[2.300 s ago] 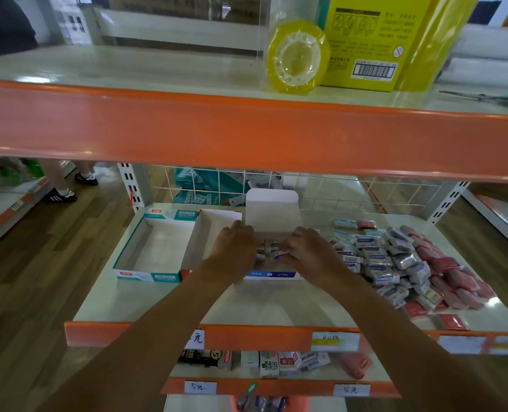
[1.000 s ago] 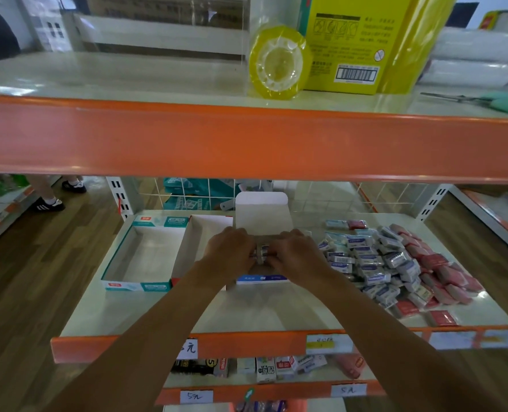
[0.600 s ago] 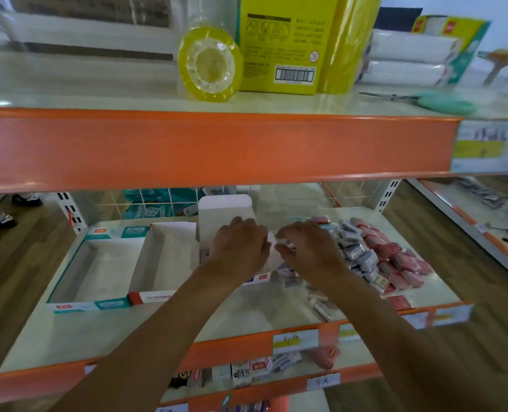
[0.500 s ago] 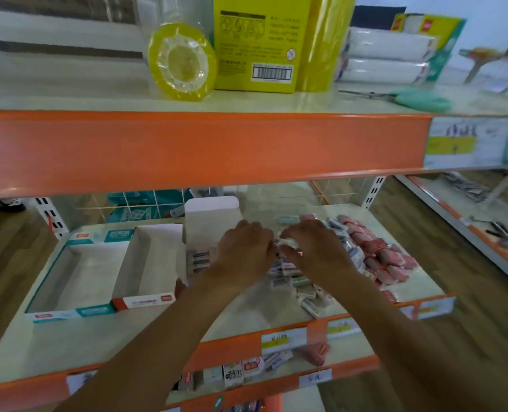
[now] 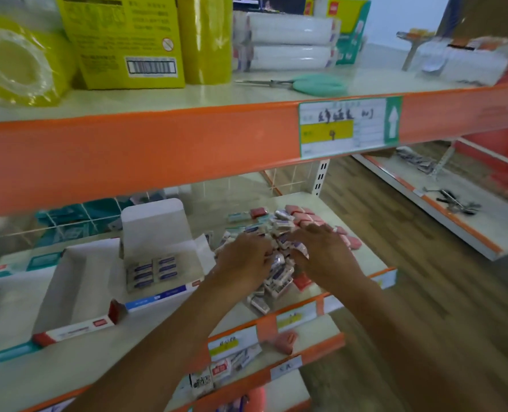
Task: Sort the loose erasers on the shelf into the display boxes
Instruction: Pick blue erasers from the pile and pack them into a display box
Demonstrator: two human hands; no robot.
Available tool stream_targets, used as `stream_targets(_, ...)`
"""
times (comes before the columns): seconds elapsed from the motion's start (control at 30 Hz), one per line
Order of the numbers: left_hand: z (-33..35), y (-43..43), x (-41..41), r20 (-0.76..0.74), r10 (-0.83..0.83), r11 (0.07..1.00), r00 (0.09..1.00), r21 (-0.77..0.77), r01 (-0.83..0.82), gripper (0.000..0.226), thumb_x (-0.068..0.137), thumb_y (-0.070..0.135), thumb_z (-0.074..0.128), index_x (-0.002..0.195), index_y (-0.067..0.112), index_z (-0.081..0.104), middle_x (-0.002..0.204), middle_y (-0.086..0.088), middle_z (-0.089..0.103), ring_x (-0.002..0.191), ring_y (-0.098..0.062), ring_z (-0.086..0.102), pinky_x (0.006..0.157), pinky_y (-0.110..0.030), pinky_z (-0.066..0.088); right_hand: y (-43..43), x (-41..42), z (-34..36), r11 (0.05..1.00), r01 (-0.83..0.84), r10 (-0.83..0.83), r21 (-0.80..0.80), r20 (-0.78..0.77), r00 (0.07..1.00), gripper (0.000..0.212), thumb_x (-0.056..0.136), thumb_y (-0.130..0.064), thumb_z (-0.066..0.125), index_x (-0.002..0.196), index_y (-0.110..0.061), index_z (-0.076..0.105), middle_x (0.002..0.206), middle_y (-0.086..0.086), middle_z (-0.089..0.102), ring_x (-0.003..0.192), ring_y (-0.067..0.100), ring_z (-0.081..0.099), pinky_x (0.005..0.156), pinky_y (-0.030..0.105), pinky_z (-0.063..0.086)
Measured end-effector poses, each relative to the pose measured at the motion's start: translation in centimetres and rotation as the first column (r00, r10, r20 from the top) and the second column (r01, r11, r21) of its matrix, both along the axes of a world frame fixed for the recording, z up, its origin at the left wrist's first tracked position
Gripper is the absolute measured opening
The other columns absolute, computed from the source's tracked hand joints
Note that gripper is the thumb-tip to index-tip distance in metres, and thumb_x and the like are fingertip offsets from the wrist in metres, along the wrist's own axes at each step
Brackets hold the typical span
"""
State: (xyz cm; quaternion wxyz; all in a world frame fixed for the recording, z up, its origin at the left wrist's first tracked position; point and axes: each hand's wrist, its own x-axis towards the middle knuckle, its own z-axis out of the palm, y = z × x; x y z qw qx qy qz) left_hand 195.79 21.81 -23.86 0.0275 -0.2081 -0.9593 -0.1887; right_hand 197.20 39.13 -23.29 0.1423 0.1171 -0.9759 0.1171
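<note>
Resting on the pile of loose erasers (image 5: 276,275), both hands sit side by side. The left hand (image 5: 243,261) bends its fingers into the pile; whether it grips an eraser cannot be told. The right hand (image 5: 325,257) lies flat, fingers straight, holding nothing. The blue-fronted display box (image 5: 157,295), left of the left hand, contains a few packed erasers (image 5: 151,272).

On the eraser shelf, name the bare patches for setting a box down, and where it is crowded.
Bare shelf runs between the red-trimmed box front and the orange lip. That box's floor is bare. Crowded: the loose erasers, where left hand and right hand rest.
</note>
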Motion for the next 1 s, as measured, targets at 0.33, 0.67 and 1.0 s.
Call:
stream_targets(0.33,-0.1,1.4,0.0,0.038,0.019,0.993,0.999,-0.118,-0.014,0.024,0.091,0.03,0.056,0.109,0.017,0.065,0.109,-0.006,0.057,0.105,-0.024,0.054,0.08,-0.037,0.049,0.9,-0.7,-1.2,0.995,0.085,-0.081,-0.043,0.09,0.993,0.031,0.091,-0.031,0.059,0.121,-0.023,0.059,0.119,0.006,0.058,0.106,0.024,0.054,0.086,0.034,0.046)
stream_targets(0.67,0.0,2.1,0.3,0.05,0.031,0.998,0.998,-0.059,-0.028,0.017,0.088,0.022,0.058,0.104,0.017,0.06,0.108,-0.003,0.059,0.1,-0.022,0.054,0.076,-0.033,0.047,0.7,-1.4,-1.4,0.973,0.144,-0.121,-0.178,0.135,0.983,0.023,0.087,-0.026,0.066,0.108,-0.018,0.06,0.114,0.003,0.058,0.094,0.014,0.049,0.073,0.022,0.034)
stream_targets(1.0,1.4,0.4,0.2,0.186,0.077,0.952,0.98,0.28,-0.128,0.03,0.091,0.02,0.059,0.119,0.028,0.053,0.101,0.005,0.065,0.089,-0.012,0.062,0.082,-0.028,0.052,-0.8,-1.3,-0.8,0.946,0.02,-0.022,-0.323,-0.003,1.0,0.024,0.082,-0.009,0.069,0.105,-0.012,0.063,0.125,0.005,0.05,0.084,0.015,0.057,0.07,0.02,0.048)
